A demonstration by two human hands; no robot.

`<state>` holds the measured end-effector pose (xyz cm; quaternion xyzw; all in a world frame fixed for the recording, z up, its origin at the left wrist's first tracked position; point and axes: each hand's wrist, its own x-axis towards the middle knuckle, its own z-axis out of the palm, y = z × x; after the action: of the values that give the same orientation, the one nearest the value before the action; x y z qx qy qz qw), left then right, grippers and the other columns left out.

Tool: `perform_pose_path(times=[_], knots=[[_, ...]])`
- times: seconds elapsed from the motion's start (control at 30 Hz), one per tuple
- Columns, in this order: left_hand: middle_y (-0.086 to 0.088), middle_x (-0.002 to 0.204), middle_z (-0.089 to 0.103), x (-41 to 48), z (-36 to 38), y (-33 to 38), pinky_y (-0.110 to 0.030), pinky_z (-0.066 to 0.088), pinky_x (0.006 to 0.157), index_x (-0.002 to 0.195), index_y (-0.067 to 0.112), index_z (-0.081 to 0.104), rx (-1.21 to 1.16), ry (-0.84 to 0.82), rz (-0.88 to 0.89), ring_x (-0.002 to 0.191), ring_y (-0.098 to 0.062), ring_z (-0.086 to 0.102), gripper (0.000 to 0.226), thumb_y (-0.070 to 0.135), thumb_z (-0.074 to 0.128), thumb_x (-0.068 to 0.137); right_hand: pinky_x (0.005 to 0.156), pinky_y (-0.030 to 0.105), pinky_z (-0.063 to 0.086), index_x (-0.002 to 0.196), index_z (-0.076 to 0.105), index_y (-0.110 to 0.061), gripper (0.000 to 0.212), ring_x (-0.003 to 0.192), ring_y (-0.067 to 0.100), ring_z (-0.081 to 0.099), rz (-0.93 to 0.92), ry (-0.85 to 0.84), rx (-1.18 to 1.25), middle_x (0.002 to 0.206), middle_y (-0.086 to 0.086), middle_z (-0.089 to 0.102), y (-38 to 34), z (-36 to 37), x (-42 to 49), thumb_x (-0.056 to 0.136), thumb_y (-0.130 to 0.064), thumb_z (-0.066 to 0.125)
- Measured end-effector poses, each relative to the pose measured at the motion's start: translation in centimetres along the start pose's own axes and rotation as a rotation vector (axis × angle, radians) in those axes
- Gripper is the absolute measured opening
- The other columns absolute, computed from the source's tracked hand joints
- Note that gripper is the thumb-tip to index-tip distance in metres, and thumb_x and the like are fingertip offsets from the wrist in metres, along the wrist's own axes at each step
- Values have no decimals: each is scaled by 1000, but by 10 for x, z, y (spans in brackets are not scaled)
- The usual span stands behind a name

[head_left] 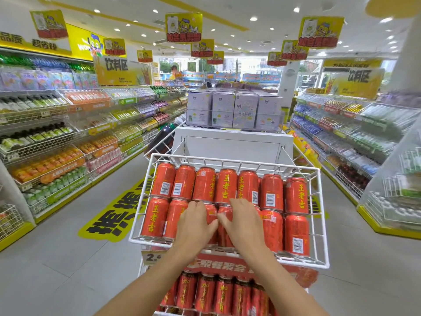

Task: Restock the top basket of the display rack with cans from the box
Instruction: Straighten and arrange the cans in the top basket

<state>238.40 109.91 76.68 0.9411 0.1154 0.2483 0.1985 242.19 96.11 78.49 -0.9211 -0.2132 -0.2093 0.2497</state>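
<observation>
A white wire top basket tilts toward me. It holds two rows of red cans with yellow characters, lying side by side. My left hand and my right hand are close together on the middle of the front row. The left hand's fingers curl over the far end of one can, and the right hand's fingers curl over its neighbour. Both palms hide most of these two cans. No box is in view.
Below the top basket hang a red price banner and a lower basket of red cans. Behind it stand a white display block and stacked lilac cartons. Drink shelves line the left aisle, and more shelves the right.
</observation>
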Motion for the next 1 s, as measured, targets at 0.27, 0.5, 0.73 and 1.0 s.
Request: perform_pose_path(times=[0.27,0.5,0.73,1.0], knots=[[-4,113,54,-8,11,5,-33,49,82,118,16,46,34,-8,-83,106,-27,61,52,45,74,86,78,28,53,106,63,-18,29,102,19,58,-85,-11,-102,109,-2,60,17,18,-14,87,-34,79],[-4,118,52,-1,4,2,-33,47,83,123,15,44,50,-68,-70,110,-27,59,52,32,77,86,70,28,52,101,65,-17,39,91,19,59,-88,59,-69,99,-2,61,22,31,-12,76,-35,89],[2,106,49,-5,4,0,-26,41,77,108,22,43,16,-46,-72,104,-23,59,44,38,77,85,67,24,49,102,65,-17,40,88,17,57,-85,102,-47,97,-4,59,22,36,-14,75,-35,90],[-4,126,51,-8,10,13,-28,50,91,139,8,42,123,16,-102,116,-22,53,64,45,66,93,92,22,50,124,65,-15,40,117,15,57,-193,26,32,123,-4,62,33,25,-14,91,-34,77]])
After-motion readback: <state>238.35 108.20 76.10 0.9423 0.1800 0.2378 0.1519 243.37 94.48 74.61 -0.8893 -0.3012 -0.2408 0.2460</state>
